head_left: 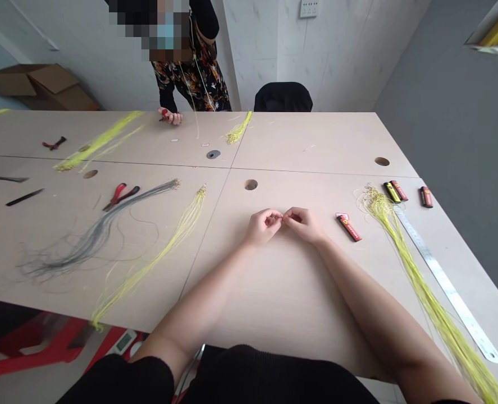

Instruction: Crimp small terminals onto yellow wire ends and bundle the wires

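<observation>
My left hand [264, 226] and my right hand [303, 223] meet fingertip to fingertip above the middle of the table. Both are pinched closed; whatever lies between the fingers is too small to make out. A red and black lighter [348, 228] lies right of my right hand. Farther right, a long bundle of yellow cords [404, 258] runs beside a steel ruler [446, 286]. Left of my left hand lie a thinner yellow bundle [175, 238], a grey bundle of strands [101, 227] and red-handled pliers [120, 196].
Across the pale table [307, 280], a person [193, 78] holds something red in one hand. Two lighters [395, 191] and another lighter [426, 197] lie at the right. A round hole [251, 184] is beyond my hands; a black chair [283, 97] stands behind the table.
</observation>
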The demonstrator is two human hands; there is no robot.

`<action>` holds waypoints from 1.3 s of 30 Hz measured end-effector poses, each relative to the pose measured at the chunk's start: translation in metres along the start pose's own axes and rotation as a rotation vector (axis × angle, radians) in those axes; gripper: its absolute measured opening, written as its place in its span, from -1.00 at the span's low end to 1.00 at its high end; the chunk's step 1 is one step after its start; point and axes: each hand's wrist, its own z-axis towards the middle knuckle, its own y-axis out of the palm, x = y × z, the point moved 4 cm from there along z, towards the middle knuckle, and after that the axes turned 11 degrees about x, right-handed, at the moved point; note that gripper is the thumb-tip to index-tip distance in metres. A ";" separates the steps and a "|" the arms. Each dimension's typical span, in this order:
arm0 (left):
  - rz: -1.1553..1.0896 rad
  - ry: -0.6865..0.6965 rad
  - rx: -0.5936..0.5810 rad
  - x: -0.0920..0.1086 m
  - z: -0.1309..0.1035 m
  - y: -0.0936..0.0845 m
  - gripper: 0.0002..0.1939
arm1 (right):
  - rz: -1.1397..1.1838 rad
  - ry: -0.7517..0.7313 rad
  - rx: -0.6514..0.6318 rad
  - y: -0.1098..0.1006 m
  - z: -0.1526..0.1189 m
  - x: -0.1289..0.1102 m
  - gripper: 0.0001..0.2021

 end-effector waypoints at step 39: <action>0.269 0.293 0.033 0.009 -0.007 0.000 -0.86 | -0.007 0.035 0.031 0.003 -0.001 0.006 -0.69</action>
